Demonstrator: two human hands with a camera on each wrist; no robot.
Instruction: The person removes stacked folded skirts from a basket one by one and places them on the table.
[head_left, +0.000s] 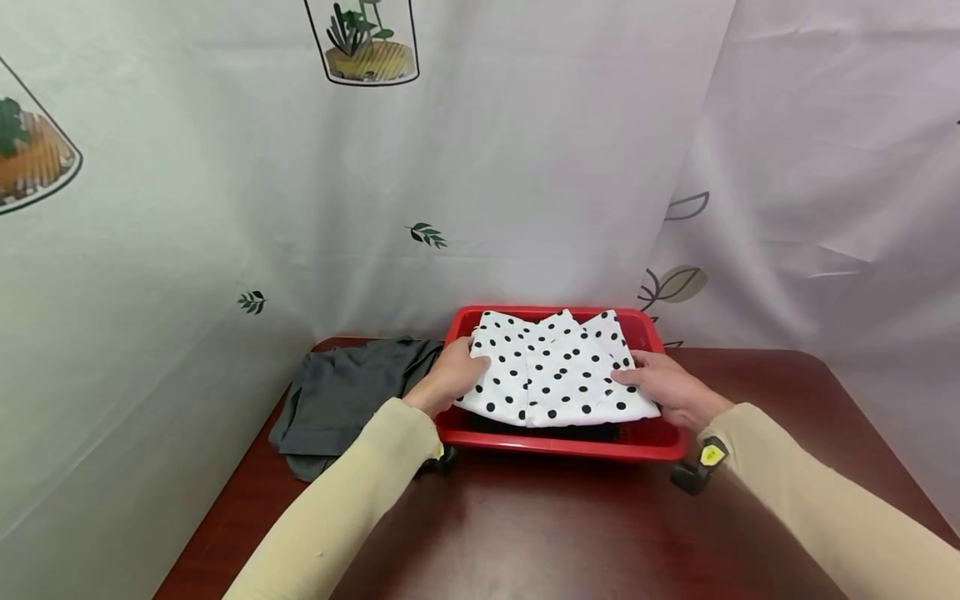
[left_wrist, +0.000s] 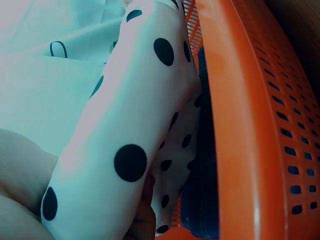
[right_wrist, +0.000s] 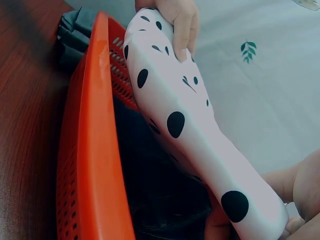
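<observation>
A folded white cloth with black polka dots (head_left: pixel 555 367) lies over the opening of a red plastic basket (head_left: pixel 570 448). My left hand (head_left: pixel 457 371) grips its left side, thumb on top and fingers tucked beneath. On the right side my right hand (head_left: pixel 666 387) holds it the same way. The left wrist view shows the cloth's thick rolled front edge close beside the basket rim (left_wrist: pixel 227 125). Below the cloth, dark folded fabric (right_wrist: pixel 155 170) lies inside the basket. The cloth hides most of the basket's inside.
A dark grey folded garment (head_left: pixel 345 396) lies on the table left of the basket. The reddish-brown wooden table (head_left: pixel 570 525) reaches back to a white printed curtain (head_left: pixel 525 183), which hangs close behind the basket and along both sides.
</observation>
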